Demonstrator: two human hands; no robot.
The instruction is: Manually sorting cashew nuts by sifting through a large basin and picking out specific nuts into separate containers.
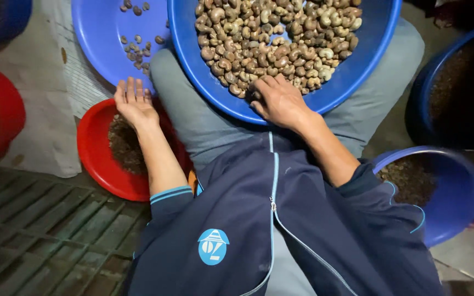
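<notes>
Nearest the camera, a dark navy zip-up jacket with light blue trim (281,230) covers the person's chest, and grey trousers (204,120) show on the lap above it. On that lap rests a large round blue plastic basin (368,60) heaped with pale brown, kidney-shaped cashew nuts (272,38). Over its near rim the right hand (278,101) lies knuckles up, its fingers curled down among the nuts at the edge; whether it grips any cannot be told. Beside the left thigh, the left hand (134,101) is spread flat and wide, fingers straight, holding nothing, over the far rim of a round red plastic bowl (91,148) with dark brown husk scraps in it. Just beyond its fingertips sits a second blue plastic basin (100,38) with only a few scattered nuts. Another red bowl (6,109) stands at the left edge, and two deep blue buckets (456,197) of dark scraps stand at the right. A dark slatted floor grate (39,230) fills the lower left.
</notes>
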